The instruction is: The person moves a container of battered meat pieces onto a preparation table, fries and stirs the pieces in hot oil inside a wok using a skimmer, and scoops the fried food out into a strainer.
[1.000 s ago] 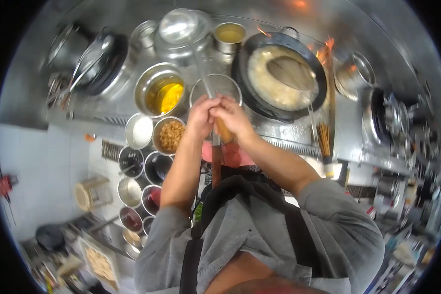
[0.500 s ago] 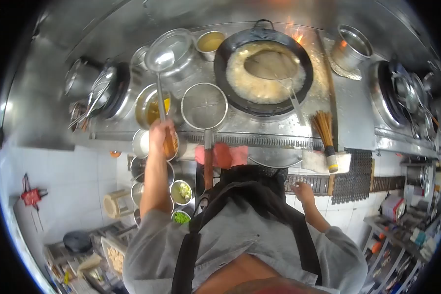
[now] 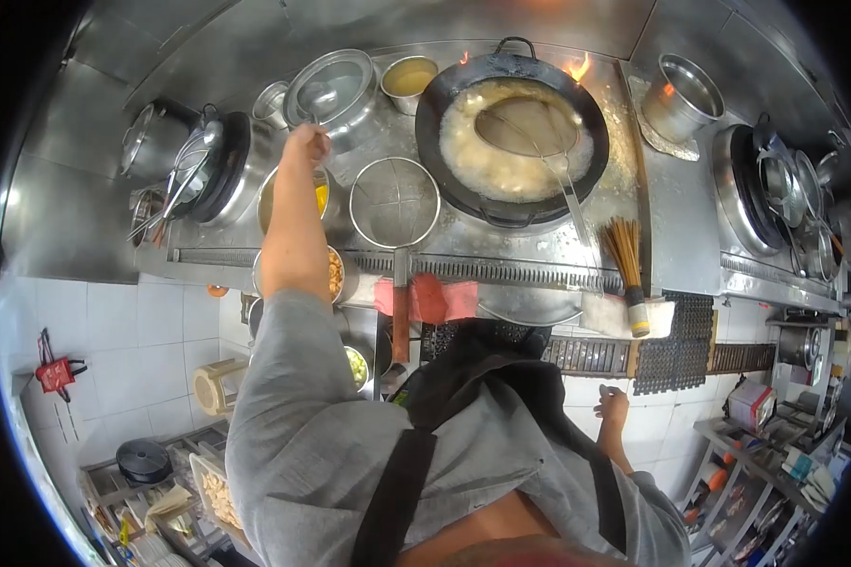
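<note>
My left hand [image 3: 306, 148] reaches forward, fingers curled around the handle of a ladle [image 3: 321, 96]. The ladle's bowl lies inside a wide metal pot [image 3: 361, 121]; much of its handle is hidden by my hand and forearm. Close to that arm, a round mesh strainer [image 3: 394, 203] with a wooden handle rests on the stove edge. My right hand [image 3: 613, 404] hangs low by my side, loosely bent with fingers apart, holding nothing. A black wok [image 3: 429, 142] contains bubbling, foamy liquid, with a second mesh strainer [image 3: 529, 128] sitting in it.
Flames [image 3: 579, 68] rise behind the wok. A bamboo brush [image 3: 624, 248] leans at the front edge beside a folded white cloth [image 3: 600, 315]. A metal container of yellowish liquid [image 3: 408, 77] stands left of the wok, another tall pot [image 3: 681, 94] to the right. A pink cloth [image 3: 459, 299] lies in front.
My left hand has moved forward with the ladle, whose bowl is now deeper over the wide pot. My body leans left. My right hand has dropped slightly lower and to the right.
</note>
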### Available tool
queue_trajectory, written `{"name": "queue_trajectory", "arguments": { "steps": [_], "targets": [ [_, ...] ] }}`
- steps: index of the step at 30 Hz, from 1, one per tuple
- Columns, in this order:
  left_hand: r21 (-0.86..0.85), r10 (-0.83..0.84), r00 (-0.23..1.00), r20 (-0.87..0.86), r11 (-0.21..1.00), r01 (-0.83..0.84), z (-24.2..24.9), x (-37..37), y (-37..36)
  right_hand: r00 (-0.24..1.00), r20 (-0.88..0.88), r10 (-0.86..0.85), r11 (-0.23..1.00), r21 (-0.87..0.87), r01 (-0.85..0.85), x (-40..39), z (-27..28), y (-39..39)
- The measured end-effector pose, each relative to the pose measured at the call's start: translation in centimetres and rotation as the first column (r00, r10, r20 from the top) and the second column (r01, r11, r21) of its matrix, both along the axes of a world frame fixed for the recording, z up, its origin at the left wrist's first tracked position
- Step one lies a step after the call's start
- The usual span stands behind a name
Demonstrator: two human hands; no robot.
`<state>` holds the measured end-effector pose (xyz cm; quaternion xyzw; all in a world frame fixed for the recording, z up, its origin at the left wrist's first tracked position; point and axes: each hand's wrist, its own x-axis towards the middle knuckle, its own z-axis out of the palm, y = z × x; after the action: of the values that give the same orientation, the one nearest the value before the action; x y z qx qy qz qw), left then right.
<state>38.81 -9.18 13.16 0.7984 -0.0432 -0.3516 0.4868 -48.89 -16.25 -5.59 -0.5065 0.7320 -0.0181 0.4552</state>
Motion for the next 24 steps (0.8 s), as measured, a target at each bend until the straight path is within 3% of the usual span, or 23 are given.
{"name": "queue_trajectory", "arguments": {
  "steps": [1, 2, 3, 4, 7, 9, 10, 12, 13, 15, 16, 18, 19, 20, 22, 23, 24],
  "targets": [
    [-0.348, 0.066, 0.961, -0.268, 0.923, -0.161, 0.3, -0.5, 1.0, 1.0, 0.0, -0.021, 1.0, 0.0, 0.021, -0.8, 0.2, 0.8],
    [-0.591, 0.03, 0.852, -0.524, 0.707, -0.388, 0.9, -1.5, 2.2, 0.999, 0.001, -0.035, 0.999, -0.004, 0.035, -1.7, 0.5, 1.4],
    [-0.675, 0.069, 0.871, -0.486, 0.603, -0.425, 1.1, -3.1, 3.2, 1.0, -0.001, -0.03, 0.999, -0.012, 0.03, -1.9, 0.5, 1.4],
    [-0.676, 0.076, 0.869, -0.488, 0.598, -0.431, 1.8, -4.0, 4.2, 0.999, -0.028, -0.022, 1.0, 0.019, 0.022, -2.1, 0.4, 1.6],
    [-0.595, -0.021, 0.821, -0.571, 0.699, -0.396, 3.9, -5.5, 7.6, 0.996, -0.078, 0.031, 0.999, 0.037, -0.028, -1.5, 0.0, 1.3],
    [-0.504, 0.028, 0.879, -0.476, 0.811, -0.298, 4.6, -6.0, 9.3, 0.996, -0.06, 0.069, 0.997, -0.016, -0.07, -0.2, -0.6, -0.1],
    [-0.5, 0.036, 0.878, -0.476, 0.81, -0.305, 5.3, -6.4, 10.1, 0.995, -0.06, 0.077, 0.997, -0.012, -0.078, 1.2, -0.1, -0.9],
    [-0.298, -0.011, 0.979, -0.204, 0.953, -0.051, 6.7, -6.9, 11.2, 0.991, 0.016, 0.132, 0.99, -0.06, -0.13, 4.5, 1.4, -2.3],
    [-0.298, -0.009, 0.979, -0.203, 0.953, -0.053, 6.7, -6.6, 11.6, 0.991, 0.017, 0.133, 0.989, -0.06, -0.132, 5.3, 0.4, -3.0],
    [-0.087, 0.01, 1.0, -0.012, 0.996, -0.011, 6.5, -6.1, 12.1, 0.968, -0.053, 0.246, 0.936, -0.248, -0.251, 6.5, -1.4, -4.2],
    [-0.081, 0.006, 1.0, -0.02, 0.997, -0.008, 6.8, -6.2, 12.0, 0.968, -0.059, 0.243, 0.938, -0.239, -0.249, 6.9, -1.6, -4.3],
    [0.213, -0.124, 0.934, 0.335, 0.976, 0.053, 8.0, -6.7, 11.5, 0.951, -0.037, 0.308, 0.895, -0.329, -0.303, 7.6, -1.8, -4.5],
    [0.36, -0.251, 0.81, 0.53, 0.931, 0.053, 6.8, -5.0, 11.4, 0.973, 0.074, 0.218, 0.953, -0.23, -0.196, 9.2, 1.3, -3.6],
    [0.361, -0.257, 0.811, 0.525, 0.93, 0.061, 6.2, -4.2, 10.7, 0.975, 0.069, 0.212, 0.955, -0.227, -0.191, 9.5, 2.9, -2.9],
    [0.598, -0.421, 0.632, 0.65, 0.797, -0.085, 5.7, -2.5, 9.0, 0.988, 0.026, 0.15, 0.976, -0.161, -0.144, 9.7, 4.5, -1.9],
    [0.676, -0.469, 0.639, 0.61, 0.728, -0.112, 5.4, -1.5, 7.5, 0.99, 0.031, 0.14, 0.977, -0.165, -0.134, 8.8, 4.0, -1.7],
    [0.672, -0.473, 0.629, 0.617, 0.733, -0.108, 5.1, -0.7, 6.3, 0.99, -0.013, 0.143, 0.98, -0.14, -0.143, 7.2, 3.3, -1.3]
  ]
}}
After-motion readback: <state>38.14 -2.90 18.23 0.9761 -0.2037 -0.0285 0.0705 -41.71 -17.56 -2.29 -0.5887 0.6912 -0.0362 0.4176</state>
